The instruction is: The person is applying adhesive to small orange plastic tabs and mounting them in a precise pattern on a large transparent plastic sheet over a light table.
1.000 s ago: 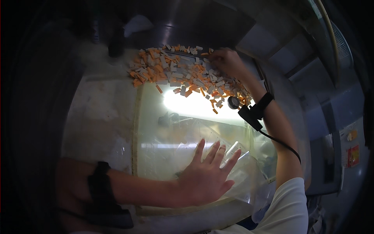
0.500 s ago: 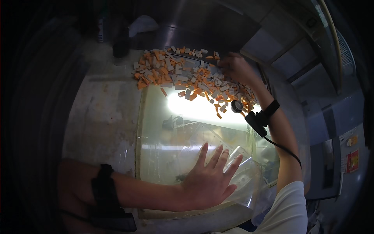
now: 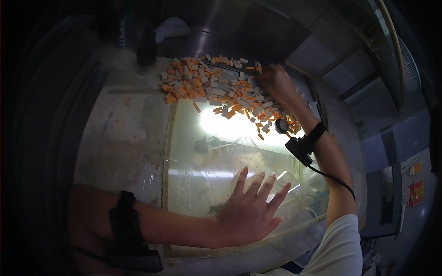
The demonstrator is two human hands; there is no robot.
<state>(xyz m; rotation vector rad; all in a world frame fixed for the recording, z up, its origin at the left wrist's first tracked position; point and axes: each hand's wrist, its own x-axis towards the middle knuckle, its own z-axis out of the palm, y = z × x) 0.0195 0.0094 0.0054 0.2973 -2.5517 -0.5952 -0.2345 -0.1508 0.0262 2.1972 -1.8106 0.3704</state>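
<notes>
A heap of small orange and grey blocks (image 3: 216,87) lies at the far side of a worn table. My right hand (image 3: 275,80) reaches into the right end of the heap, fingers curled among the blocks; whether it grips one I cannot tell. My left hand (image 3: 251,209) rests flat, fingers spread, on a clear plastic sheet (image 3: 221,152) that reflects a bright light. A black device (image 3: 299,147) is strapped at my right wrist with a cable running down the arm.
A dark bottle-like object (image 3: 146,50) and a white crumpled cloth (image 3: 171,27) stand at the table's far edge. Bare stained tabletop (image 3: 124,133) lies to the left. Metal frames and panels (image 3: 391,138) rise on the right.
My right hand has shifted slightly within the right end of the block heap. My left hand stays flat on the plastic sheet in nearly the same place.
</notes>
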